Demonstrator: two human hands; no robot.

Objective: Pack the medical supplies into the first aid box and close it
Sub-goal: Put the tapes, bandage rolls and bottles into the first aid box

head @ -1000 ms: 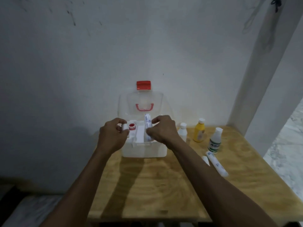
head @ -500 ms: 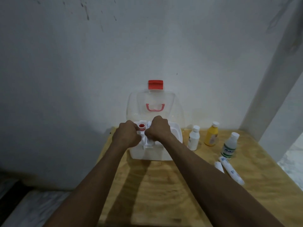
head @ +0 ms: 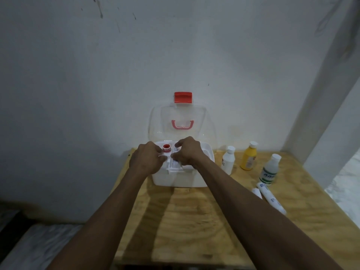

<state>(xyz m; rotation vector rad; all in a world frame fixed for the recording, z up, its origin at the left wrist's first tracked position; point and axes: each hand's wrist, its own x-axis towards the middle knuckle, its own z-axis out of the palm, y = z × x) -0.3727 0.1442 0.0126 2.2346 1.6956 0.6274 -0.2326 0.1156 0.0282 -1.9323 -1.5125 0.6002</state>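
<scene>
The white first aid box (head: 179, 178) stands open at the back of the wooden table (head: 194, 221). Its clear lid (head: 161, 121) with a red latch (head: 183, 97) leans on the wall. Both of my hands are over the box's inner tray. My left hand (head: 147, 159) is curled around a small white roll (head: 163, 158), beside a tape roll with a red core (head: 166, 147). My right hand (head: 187, 152) pinches a printed white bandage roll (head: 175, 163) lying low in the tray, mostly hidden by my fingers.
Right of the box stand a white bottle (head: 228, 160), a yellow bottle (head: 249, 156) and a clear bottle with a green label (head: 269, 171). Two white tubes (head: 270, 197) lie in front of them. A wall is close behind, a pillar at the right.
Both hands have lowered into the tray. The bandage roll that stood upright in my right hand now lies down in the tray. The camera has shifted slightly.
</scene>
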